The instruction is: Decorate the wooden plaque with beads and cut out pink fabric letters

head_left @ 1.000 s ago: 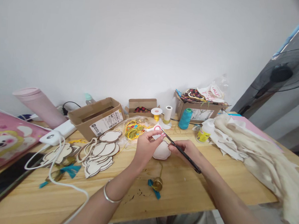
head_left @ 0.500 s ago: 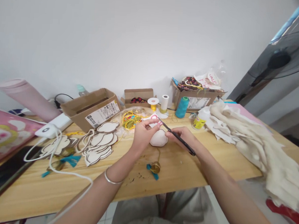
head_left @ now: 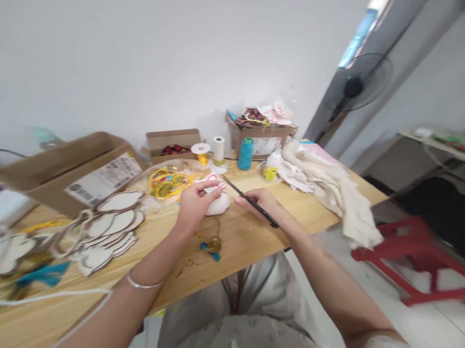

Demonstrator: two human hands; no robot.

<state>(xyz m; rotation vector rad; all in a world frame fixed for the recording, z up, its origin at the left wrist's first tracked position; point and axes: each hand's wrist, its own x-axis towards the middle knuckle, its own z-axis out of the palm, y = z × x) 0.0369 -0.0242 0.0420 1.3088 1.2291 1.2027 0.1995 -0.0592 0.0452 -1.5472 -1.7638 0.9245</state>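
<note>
As right fingers point(head_left: 240, 201) grip it, the black tool point(head_left: 260, 211) slants.

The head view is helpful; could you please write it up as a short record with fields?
Left hand: at a white-and-pink piece; grip unclear
Right hand: holds a slim black tool
Front: gold ornament, teal tassel
Left side: cloud-shaped pieces, open cardboard box
Back: teal thread cone, white spool
Right side: cream cloth over the table edge
</note>
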